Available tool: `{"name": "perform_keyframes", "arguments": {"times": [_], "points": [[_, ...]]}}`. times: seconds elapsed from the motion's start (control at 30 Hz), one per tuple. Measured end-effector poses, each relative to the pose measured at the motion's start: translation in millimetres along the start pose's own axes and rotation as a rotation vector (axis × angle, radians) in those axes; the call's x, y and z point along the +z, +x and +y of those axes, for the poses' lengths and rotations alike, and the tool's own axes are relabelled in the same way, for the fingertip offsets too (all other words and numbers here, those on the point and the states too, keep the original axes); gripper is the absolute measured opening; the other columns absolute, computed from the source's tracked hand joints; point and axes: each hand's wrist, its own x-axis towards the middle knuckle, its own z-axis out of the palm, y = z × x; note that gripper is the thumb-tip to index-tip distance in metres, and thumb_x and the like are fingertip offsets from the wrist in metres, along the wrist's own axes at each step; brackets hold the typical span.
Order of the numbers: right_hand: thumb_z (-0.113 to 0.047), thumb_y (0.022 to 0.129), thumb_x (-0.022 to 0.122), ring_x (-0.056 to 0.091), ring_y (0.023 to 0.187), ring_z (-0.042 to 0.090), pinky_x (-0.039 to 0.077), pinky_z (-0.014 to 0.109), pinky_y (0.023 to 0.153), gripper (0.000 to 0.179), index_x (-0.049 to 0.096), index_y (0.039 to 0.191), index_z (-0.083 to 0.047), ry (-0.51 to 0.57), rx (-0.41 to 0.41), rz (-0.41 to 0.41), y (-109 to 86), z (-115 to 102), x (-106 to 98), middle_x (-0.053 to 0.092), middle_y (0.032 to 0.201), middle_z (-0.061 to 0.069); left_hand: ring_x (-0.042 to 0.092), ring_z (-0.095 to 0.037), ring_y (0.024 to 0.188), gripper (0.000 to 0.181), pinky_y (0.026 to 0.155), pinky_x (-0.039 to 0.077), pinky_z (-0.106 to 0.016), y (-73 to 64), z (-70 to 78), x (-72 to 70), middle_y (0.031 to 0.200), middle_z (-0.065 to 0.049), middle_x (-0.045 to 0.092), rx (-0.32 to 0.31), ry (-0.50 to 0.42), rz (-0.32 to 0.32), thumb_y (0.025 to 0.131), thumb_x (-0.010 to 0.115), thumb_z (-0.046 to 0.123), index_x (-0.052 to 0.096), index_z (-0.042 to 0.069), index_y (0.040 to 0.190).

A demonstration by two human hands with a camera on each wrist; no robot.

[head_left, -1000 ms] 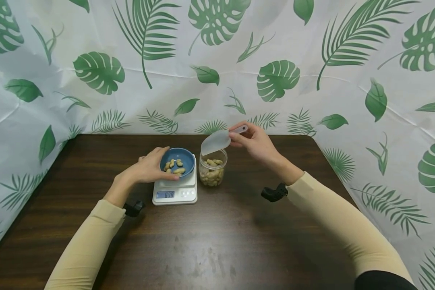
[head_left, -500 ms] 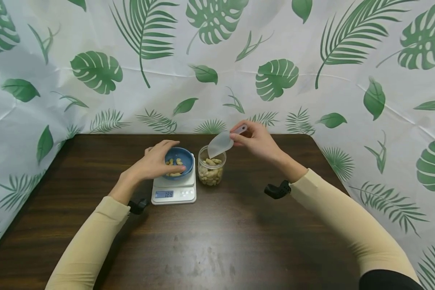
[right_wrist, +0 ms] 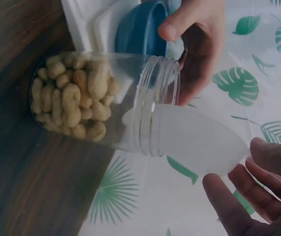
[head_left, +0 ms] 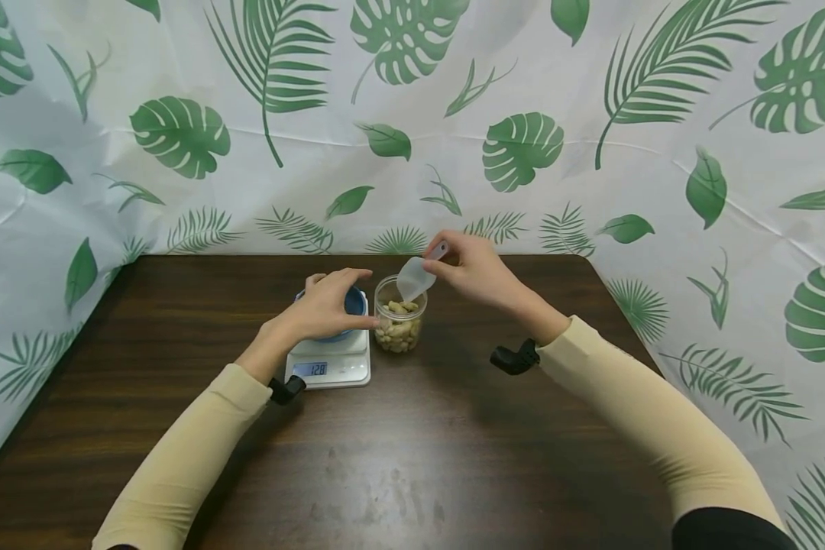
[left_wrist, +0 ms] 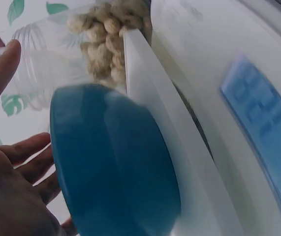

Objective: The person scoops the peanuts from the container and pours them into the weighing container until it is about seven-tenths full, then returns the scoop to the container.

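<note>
My left hand (head_left: 316, 312) stretches over a small blue bowl (left_wrist: 115, 162), thumb and fingers spread apart, the thumb reaching toward a clear jar. The bowl sits on a white kitchen scale (head_left: 347, 373) with a lit display; its contents are hidden by the hand in the head view. Right beside the scale stands the open screw-neck jar (right_wrist: 142, 135), more than half full of unshelled peanuts (right_wrist: 71, 103). My right hand (head_left: 477, 269) pinches a translucent white scoop (head_left: 414, 281) by its handle. The scoop tilts down, its tip inside the jar's mouth above the peanuts.
A dark wooden table (head_left: 412, 435) carries everything. Behind it hangs a white sheet with green leaf prints (head_left: 186, 136), meeting the table's back edge. Black wrist cameras (head_left: 516, 357) hang below both wrists.
My left hand has come off the bowl's rim and moved right toward the jar, fingers spreading. The right hand has lowered the scoop's tip into the jar's mouth. The scale's digits have changed.
</note>
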Motion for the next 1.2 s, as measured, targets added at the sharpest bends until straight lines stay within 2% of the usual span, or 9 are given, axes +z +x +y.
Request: {"name": "perform_keyframes", "arguments": {"times": [0.3, 0.57, 0.8, 0.93, 1.2], "points": [[-0.013, 0.099, 0.071, 0.068, 0.087, 0.024, 0.053, 0.040, 0.069, 0.012, 0.068, 0.106, -0.004, -0.140, -0.073, -0.032, 3.6, -10.7, 3.7, 0.071, 0.103, 0.011, 0.045, -0.030, 0.139, 0.094, 0.112, 0.017, -0.066, 10.9, 7.7, 11.4, 0.156, -0.011, 0.046, 0.003, -0.015, -0.011, 0.086, 0.079, 0.056, 0.040, 0.008, 0.157], [-0.009, 0.100, 0.069, 0.068, 0.092, 0.025, 0.055, 0.040, 0.078, 0.008, 0.067, 0.105, -0.002, -0.264, -0.128, -0.092, 8.1, -21.2, 16.7, 0.069, 0.102, 0.010, 0.051, -0.032, 0.133, 0.097, 0.112, 0.017, -0.066, 14.8, 11.1, 18.1, 0.150, -0.011, 0.052, 0.004, -0.030, -0.012, 0.084, 0.079, 0.058, 0.041, 0.006, 0.156], [-0.012, 0.100, 0.069, 0.063, 0.092, 0.023, 0.053, 0.039, 0.079, 0.005, 0.065, 0.101, -0.008, -0.382, -0.074, -0.168, 9.7, -27.0, 29.5, 0.067, 0.100, 0.005, 0.056, -0.030, 0.124, 0.096, 0.111, 0.020, -0.064, 18.0, 15.4, 19.3, 0.141, -0.008, 0.058, 0.005, -0.027, -0.011, 0.083, 0.081, 0.058, 0.042, 0.007, 0.154], [-0.011, 0.100, 0.068, 0.063, 0.091, 0.023, 0.053, 0.038, 0.078, 0.005, 0.065, 0.102, -0.008, -0.387, -0.049, -0.172, 9.7, -27.7, 33.3, 0.066, 0.100, 0.004, 0.056, -0.028, 0.121, 0.093, 0.110, 0.020, -0.064, 19.3, 17.2, 19.4, 0.138, -0.008, 0.060, 0.009, -0.029, -0.017, 0.084, 0.081, 0.056, 0.043, 0.006, 0.153], [-0.013, 0.101, 0.068, 0.064, 0.091, 0.022, 0.053, 0.038, 0.077, 0.008, 0.066, 0.106, -0.008, -0.383, -0.056, -0.197, 12.8, -26.8, 37.6, 0.066, 0.101, 0.004, 0.057, -0.027, 0.120, 0.089, 0.110, 0.020, -0.063, 19.6, 17.4, 19.1, 0.135, -0.007, 0.061, 0.008, -0.037, -0.011, 0.085, 0.081, 0.055, 0.046, 0.007, 0.151]]}}
